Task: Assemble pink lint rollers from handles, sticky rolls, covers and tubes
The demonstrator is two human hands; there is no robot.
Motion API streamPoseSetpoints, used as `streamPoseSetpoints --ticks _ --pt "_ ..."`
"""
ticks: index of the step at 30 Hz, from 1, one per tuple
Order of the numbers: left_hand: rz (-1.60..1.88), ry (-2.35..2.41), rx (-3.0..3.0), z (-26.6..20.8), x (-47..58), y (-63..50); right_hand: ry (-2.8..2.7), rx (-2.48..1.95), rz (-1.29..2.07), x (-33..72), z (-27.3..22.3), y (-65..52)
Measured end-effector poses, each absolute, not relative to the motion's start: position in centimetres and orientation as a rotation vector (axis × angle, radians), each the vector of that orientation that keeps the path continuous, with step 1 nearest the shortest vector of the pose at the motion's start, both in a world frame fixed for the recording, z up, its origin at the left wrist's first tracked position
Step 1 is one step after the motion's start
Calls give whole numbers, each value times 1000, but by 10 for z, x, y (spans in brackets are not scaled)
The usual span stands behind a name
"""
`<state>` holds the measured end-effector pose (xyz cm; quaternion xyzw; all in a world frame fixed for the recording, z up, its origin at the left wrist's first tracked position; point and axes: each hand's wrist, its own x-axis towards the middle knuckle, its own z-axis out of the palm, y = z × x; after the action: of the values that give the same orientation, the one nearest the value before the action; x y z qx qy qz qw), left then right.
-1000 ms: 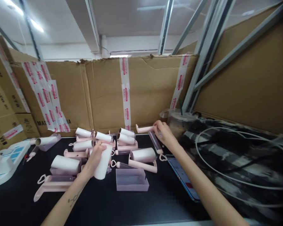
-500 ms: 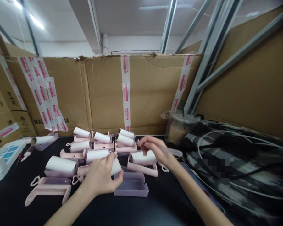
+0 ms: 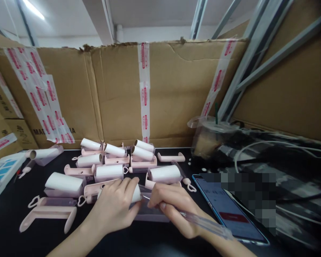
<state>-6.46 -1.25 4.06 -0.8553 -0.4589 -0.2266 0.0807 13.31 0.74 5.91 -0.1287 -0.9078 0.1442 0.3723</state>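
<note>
My left hand (image 3: pixel 117 205) is wrapped round a white paper roll (image 3: pixel 136 193), low in the middle of the head view. Its right end shows past my fingers. My right hand (image 3: pixel 176 207) grips a screwdriver (image 3: pixel 210 225) with a clear handle, its thin metal shaft pointing left at the roll's end. Whether the tip touches the roll I cannot tell. Under my hands lies a translucent purple case (image 3: pixel 153 216), partly covered. Just behind my right hand, another white roll (image 3: pixel 166 174) rests in a case with a pink frame.
Several white rolls (image 3: pixel 109 172), purple cases and pink handle frames (image 3: pixel 55 212) spread over the black table. A lit phone (image 3: pixel 227 208) lies right, near a plastic cup (image 3: pixel 206 139) and dark cloth with white cables. A taped cardboard wall (image 3: pixel 117 96) closes the back.
My right hand has come down and toward me with the screwdriver, to the end of the roll. My left hand still holds the roll. A pink frame behind it is uncovered.
</note>
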Motion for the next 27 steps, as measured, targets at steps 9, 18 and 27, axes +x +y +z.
streamPoseSetpoints --ticks 9,18,27 --pt "-530 -1373 -2614 46 -67 -21 -2416 -349 137 126 54 2" --pt "-2297 -1887 -2442 73 -78 -16 -1892 -559 692 154 58 11" --pt "-3885 -1962 -989 56 -58 11 -1719 -654 1006 134 46 9"
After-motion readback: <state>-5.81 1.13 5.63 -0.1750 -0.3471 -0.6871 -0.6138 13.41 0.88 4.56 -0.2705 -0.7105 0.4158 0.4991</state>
